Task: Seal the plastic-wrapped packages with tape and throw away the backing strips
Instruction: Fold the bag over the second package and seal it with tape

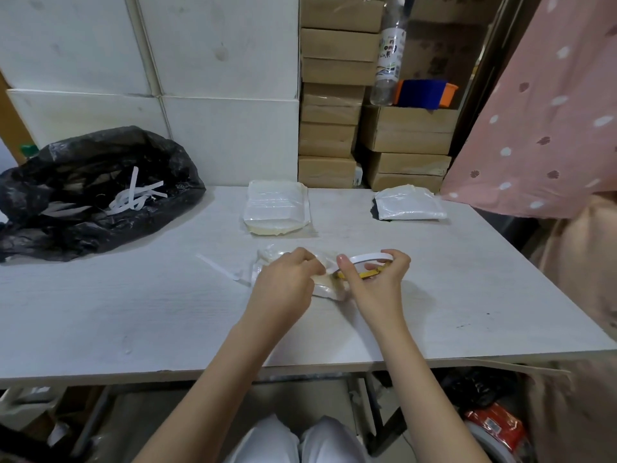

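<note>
Package point(329, 289) sits in the middle of the frame on the surface point(133, 312), under our hands, so we can tape it. Our left hand point(287, 282) curls its fingers and pinches the wrap. Our right hand point(377, 279) grips the tape roll point(367, 257) with curled fingers. Both arms reach forward. Strips go in the black bag point(83, 188), upper left.
</note>
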Demonstrator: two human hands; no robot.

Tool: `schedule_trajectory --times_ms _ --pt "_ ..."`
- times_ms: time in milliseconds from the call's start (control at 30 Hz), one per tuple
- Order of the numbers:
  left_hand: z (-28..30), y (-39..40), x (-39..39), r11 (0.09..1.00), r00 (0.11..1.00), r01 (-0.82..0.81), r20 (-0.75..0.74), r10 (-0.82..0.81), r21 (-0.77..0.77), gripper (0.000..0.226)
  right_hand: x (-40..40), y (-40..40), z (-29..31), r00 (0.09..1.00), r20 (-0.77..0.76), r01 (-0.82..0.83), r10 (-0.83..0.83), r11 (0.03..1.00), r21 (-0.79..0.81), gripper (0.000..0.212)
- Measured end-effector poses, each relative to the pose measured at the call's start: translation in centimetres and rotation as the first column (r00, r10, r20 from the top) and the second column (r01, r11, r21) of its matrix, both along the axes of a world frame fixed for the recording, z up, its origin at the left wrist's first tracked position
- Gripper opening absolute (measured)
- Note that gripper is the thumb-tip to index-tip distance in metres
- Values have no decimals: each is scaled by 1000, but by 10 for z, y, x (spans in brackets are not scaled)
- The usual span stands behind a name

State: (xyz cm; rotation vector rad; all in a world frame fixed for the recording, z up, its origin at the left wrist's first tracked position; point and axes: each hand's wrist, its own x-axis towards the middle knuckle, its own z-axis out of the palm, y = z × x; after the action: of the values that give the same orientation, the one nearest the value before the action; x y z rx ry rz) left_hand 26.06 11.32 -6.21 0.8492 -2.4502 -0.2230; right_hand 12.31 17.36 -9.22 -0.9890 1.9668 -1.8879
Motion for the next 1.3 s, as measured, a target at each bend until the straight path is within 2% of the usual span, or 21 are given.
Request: schedule_trajectory --times_ms 67,233,400,600,700,800,867,1000,1100,1200,1300 --pt "-1 0 1 1000 999 17 -44 -16 21 36 0 4 5 999 -38 33 -34 999 -12 73" --pt "-2 -1 5 999 995 39 -98 -36 32 34 -4 12 16 919 -336 211 -205 977 -19 77" --pt "-3 2 7 999 995 42 -92 -38 35 32 -15 13 6 906 -378 246 -190 963 107 82" --pt "5 2 9 986 997 80 -5 -80 148 38 -7 7 -1 842 -501 353 -199 906 233 78" --pt "0 1 7 996 990 85 109 -86 8 38 -9 10 1 862 -478 323 -170 910 260 78" --pt "-6 5 6 993 979 70 196 -51 -93 38 -21 19 6 925 -366 233 -104 915 330 72" --pt "-9 4 4 987 976 72 215 -41 -140 39 -28 27 9 923 -382 204 -53 907 368 63" --pt "-12 5 -1 971 967 94 250 -38 -218 39 -36 40 21 829 -558 178 37 929 326 36" --pt "-16 5 -3 961 961 103 276 -29 -257 39 -36 42 32 730 -626 70 274 881 468 13" --pt "-18 4 -5 960 958 102 287 -23 -262 40 -34 35 32 711 -532 -60 460 794 606 23" --pt "-19 5 -6 958 962 97 273 -21 -268 41 -34 27 26 755 -448 -147 479 790 596 25"
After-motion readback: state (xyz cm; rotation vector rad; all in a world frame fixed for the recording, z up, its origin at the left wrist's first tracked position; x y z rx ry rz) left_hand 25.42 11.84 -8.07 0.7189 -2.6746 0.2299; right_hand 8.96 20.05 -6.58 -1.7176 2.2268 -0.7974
